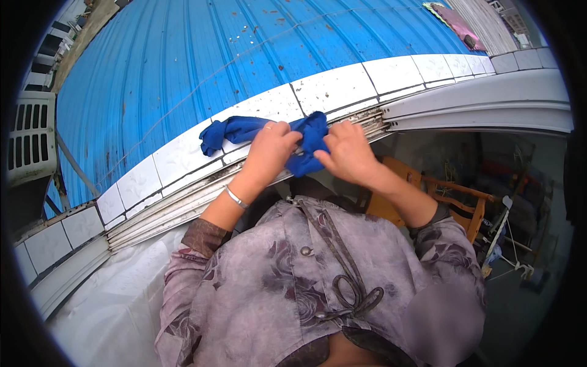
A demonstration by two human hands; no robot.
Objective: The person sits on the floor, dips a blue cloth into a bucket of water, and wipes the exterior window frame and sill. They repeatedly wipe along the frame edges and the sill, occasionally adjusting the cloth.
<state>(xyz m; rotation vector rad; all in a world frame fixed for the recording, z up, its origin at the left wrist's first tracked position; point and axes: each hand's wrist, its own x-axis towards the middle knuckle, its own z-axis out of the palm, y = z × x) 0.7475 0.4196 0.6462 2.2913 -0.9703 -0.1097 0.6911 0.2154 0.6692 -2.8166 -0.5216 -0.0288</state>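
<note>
A blue cloth (243, 129) lies bunched over the window sill, one end spread left on the white tiles (333, 88). My left hand (273, 148) is closed on the middle of it, with a silver bracelet at the wrist. Close by on the right, my right hand (348, 151) grips the bunched end, its thumb pressed toward the cloth. Part of the cloth hangs between both hands over the grooved window track (202, 197), which looks dirty. The fingertips of both hands are partly hidden in the folds.
Beyond the tiles slopes a blue corrugated metal roof (183, 67) with scattered debris. A white sliding window frame (477, 101) stands at the right. A grey vented unit (33, 137) is at the far left. Indoors, a wooden chair (458, 196) is at the right and white sheeting (116, 300) at the lower left.
</note>
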